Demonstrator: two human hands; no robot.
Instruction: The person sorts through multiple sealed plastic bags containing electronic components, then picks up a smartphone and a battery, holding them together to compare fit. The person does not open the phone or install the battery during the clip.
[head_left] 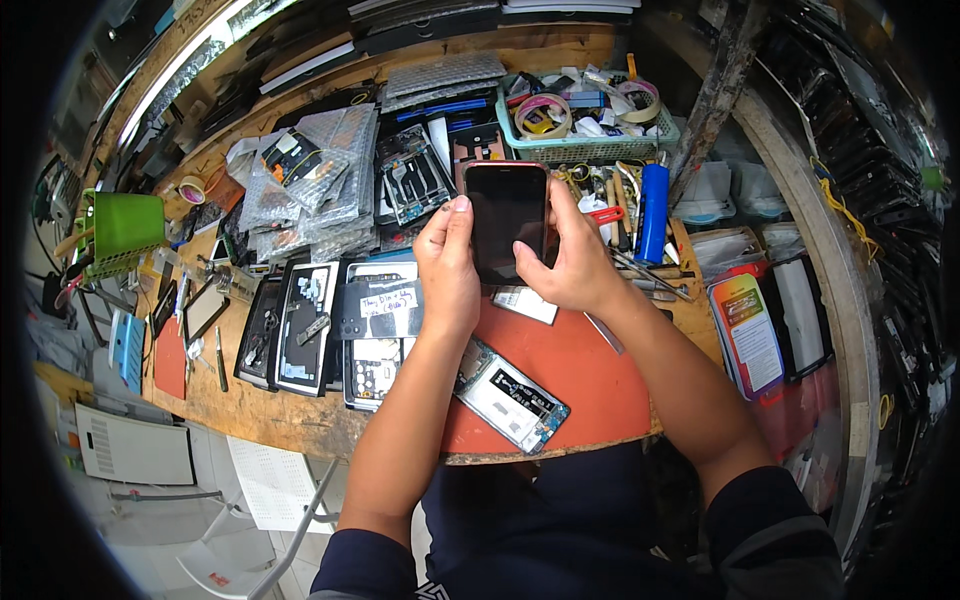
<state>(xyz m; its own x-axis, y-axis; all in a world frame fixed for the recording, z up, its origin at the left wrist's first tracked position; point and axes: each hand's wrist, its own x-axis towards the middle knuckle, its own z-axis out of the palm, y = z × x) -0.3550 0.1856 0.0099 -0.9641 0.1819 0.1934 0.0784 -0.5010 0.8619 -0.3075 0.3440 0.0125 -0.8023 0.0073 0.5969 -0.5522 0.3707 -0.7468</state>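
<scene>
A smartphone [505, 215] with a dark screen and a reddish edge is held upright between my two hands, above the workbench. My left hand [448, 255] grips its left side, thumb along the edge. Around the right side wraps my right hand [572, 255], its thumb over the lower part of the screen. Below the hands, an opened phone [512, 398] with its battery and circuit board exposed lies tilted on a red mat [600, 385]. Close under the phone is a small white flat part [525, 304], partly hidden by my right hand.
Left of the mat stand trays of phone parts [305, 325]. Behind lie bubble-wrapped packets [310, 190] and a green basket [590, 147] with tape rolls. A blue cylinder [653, 213] stands among tools at right. A green bin [125, 232] is far left; a white chair [270, 485] stands below the bench.
</scene>
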